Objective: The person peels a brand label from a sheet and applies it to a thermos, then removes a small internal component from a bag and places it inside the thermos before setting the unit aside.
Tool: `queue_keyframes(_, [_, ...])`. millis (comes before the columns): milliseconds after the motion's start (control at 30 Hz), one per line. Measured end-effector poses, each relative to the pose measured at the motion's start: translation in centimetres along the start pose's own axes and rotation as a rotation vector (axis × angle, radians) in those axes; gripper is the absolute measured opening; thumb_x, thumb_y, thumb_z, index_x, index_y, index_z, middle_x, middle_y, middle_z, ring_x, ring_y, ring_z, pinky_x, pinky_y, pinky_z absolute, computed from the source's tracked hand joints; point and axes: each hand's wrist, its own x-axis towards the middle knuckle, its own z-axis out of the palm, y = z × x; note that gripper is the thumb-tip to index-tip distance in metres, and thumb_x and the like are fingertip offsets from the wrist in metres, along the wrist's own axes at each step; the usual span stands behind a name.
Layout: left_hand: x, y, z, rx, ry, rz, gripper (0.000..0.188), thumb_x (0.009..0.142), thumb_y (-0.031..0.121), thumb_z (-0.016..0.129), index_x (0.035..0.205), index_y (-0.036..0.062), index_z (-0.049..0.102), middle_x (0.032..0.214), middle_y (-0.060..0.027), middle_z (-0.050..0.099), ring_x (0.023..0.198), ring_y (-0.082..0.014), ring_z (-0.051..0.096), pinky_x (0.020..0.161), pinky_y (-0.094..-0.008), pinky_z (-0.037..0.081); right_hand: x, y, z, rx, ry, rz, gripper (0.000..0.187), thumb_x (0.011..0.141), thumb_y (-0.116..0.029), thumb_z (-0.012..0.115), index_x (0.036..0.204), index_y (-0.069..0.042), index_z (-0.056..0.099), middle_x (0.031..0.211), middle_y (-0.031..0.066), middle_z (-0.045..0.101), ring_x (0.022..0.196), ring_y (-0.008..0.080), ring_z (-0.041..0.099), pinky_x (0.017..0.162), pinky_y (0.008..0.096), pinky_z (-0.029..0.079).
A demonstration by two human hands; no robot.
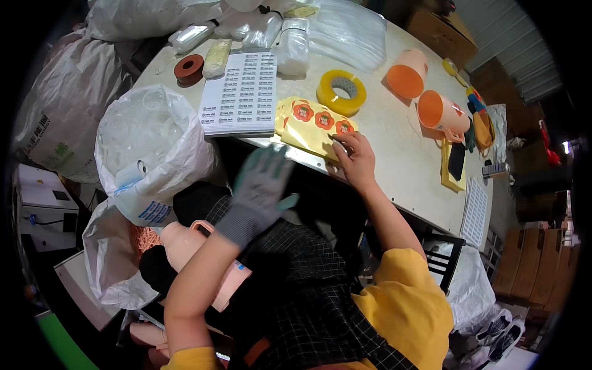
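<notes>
White sack at left on my feed, full of clear plastic. Pink jug tilted on the lap, forearm crossing it in view. Gloved left hand blurred but open, thumb spread, near the table edge. Sticker sheet on the table, tape roll just behind. Bare right hand: fingers bent at the sheet's right end; I can't tell if they grip. Two pink cups further right.
</notes>
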Motion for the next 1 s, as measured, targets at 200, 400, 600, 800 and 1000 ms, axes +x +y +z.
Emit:
queue_keyframes(200, [8.8,2.0,7.9,-0.094,-0.14,-0.043,0.091,0.085,0.053,0.079,0.159,0.0127,0.043,0.17,-0.0114,0.033,0.158,-0.0329,0.027,0.131,-0.0532,0.018,1.8,1.8,0.6,-0.281,-0.031,-0.127,0.012,0.086,-0.021,0.077,0.096,-0.015,0.08,0.098,0.0024,0.069,0.093,0.0249,0.067,0.076,0.0375,0.056])
queue_keyframes(400, [8.9,2.4,9.0,-0.108,-0.15,-0.031,0.094,0.082,0.052,0.081,0.158,0.0111,0.044,0.168,-0.0127,0.035,0.157,-0.0338,0.029,0.13,-0.0548,0.021,2.3,2.0,1.3,-0.322,-0.024,-0.099,0.015,0.09,-0.017,0.073,0.103,-0.015,0.08,0.099,0.005,0.069,0.095,0.0271,0.066,0.075,0.0406,0.056])
queue_keyframes(600, [9.7,3.0,8.2,-0.083,-0.175,-0.034,0.093,0.084,0.053,0.078,0.16,0.0128,0.042,0.17,-0.012,0.033,0.158,-0.034,0.028,0.13,-0.054,0.02,3.9,2.9,0.3,0.058,0.011,0.095,0.026,0.101,-0.019,0.067,0.125,-0.013,0.076,0.1,0.0059,0.067,0.096,0.0198,0.066,0.079,0.0332,0.055])
queue_keyframes(800, [8.9,2.3,6.2,0.032,-0.233,-0.064,0.085,0.085,0.053,0.073,0.155,0.0083,0.051,0.163,-0.0172,0.044,0.155,-0.0348,0.035,0.129,-0.055,0.02,3.5,-4.3,0.7,0.445,-0.037,0.021,0.032,0.107,-0.011,0.06,0.136,0.0,0.069,0.111,0.0108,0.064,0.104,0.0169,0.06,0.089,0.0281,0.049])
queue_keyframes(1000, [-3.6,9.0,-1.5,-0.077,-0.268,0.127,0.045,0.096,0.042,0.062,0.127,0.0099,0.07,0.135,-0.0104,0.067,0.129,-0.0325,0.058,0.124,-0.0569,0.031,-0.9,-10.0,2.5,0.261,-0.159,-0.327,0.038,0.095,0.004,0.063,0.131,-0.003,0.073,0.111,0.012,0.06,0.098,0.0243,0.061,0.085,0.0329,0.051])
